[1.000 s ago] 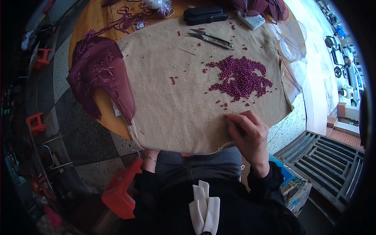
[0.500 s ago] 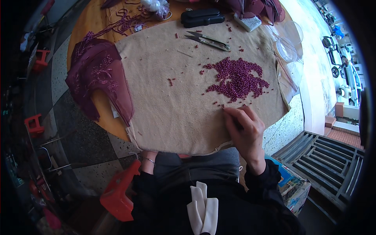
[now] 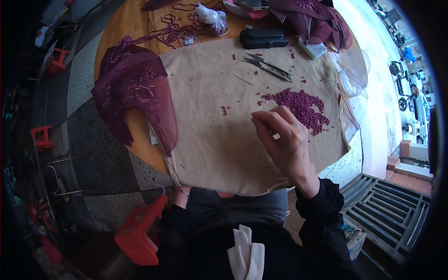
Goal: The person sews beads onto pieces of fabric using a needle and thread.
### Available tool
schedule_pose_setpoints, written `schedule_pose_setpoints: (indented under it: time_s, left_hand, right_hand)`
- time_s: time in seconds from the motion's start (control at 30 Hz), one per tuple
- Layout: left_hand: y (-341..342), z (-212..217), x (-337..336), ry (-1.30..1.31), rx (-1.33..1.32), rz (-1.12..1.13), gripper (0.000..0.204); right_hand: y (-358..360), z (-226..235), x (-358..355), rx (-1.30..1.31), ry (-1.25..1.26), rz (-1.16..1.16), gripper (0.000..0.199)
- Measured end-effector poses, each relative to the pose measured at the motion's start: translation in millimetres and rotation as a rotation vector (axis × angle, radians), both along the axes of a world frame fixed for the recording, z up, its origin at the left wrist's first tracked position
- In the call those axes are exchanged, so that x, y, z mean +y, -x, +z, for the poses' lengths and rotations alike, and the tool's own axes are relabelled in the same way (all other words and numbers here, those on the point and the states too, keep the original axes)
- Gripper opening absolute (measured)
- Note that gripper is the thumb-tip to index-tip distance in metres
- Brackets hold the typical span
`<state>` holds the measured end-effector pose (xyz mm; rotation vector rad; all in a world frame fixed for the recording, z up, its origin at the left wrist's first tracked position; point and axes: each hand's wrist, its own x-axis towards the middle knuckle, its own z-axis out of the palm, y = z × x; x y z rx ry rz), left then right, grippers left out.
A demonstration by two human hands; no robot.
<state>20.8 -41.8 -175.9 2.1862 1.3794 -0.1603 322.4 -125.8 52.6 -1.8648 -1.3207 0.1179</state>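
Note:
My right hand (image 3: 285, 137) is raised above the beige cloth (image 3: 210, 154), thumb and forefinger pinched together. Whatever sits between the fingertips, if anything, is too small to make out. Just beyond that hand lies a heap of small purple beads (image 3: 303, 106), partly covered by it. A few loose beads (image 3: 224, 110) are scattered to its left. My left hand (image 3: 181, 196) reaches under the near edge of the cloth, so its fingers are hidden. Thread snips (image 3: 269, 67) lie beyond the beads, with a thin needle (image 3: 242, 80) to their left.
Embroidered purple fabric (image 3: 140, 88) drapes over the left edge of the round wooden table (image 3: 133, 28). A black case (image 3: 263, 38), a white block (image 3: 312, 49) and more purple fabric (image 3: 305, 18) stand at the back. Clear line spools (image 3: 352, 79) lie right. A red stool (image 3: 140, 231) is near my left.
My right hand has lifted from the near edge of the bead heap, moving up and slightly left, still pinched. The view has shifted a little; my left hand stays under the cloth.

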Motion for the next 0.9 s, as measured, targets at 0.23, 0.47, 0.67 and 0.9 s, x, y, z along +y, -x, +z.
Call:
schedule_pose_setpoints:
  time_s: [0.23,0.47,0.67,0.9]
  left_hand:
    - [0.5,-10.3,2.0,0.005,-0.049,0.059,0.049]
    - [-2.6,-19.2,0.7,0.028,-0.079,0.084,0.049]
    - [1.7,-20.7,2.7,0.015,-0.084,0.109,0.048]
    - [4.6,-19.3,0.6,0.010,-0.093,0.118,0.048]
  right_hand:
    - [-5.5,-3.2,22.1,-0.035,0.079,0.138,0.013]
    - [-4.1,-7.7,25.9,-0.068,0.130,0.131,0.016]
    - [-0.5,-7.0,29.7,-0.035,0.121,0.097,0.016]
    - [-0.2,-8.5,30.7,-0.034,0.117,0.109,0.015]
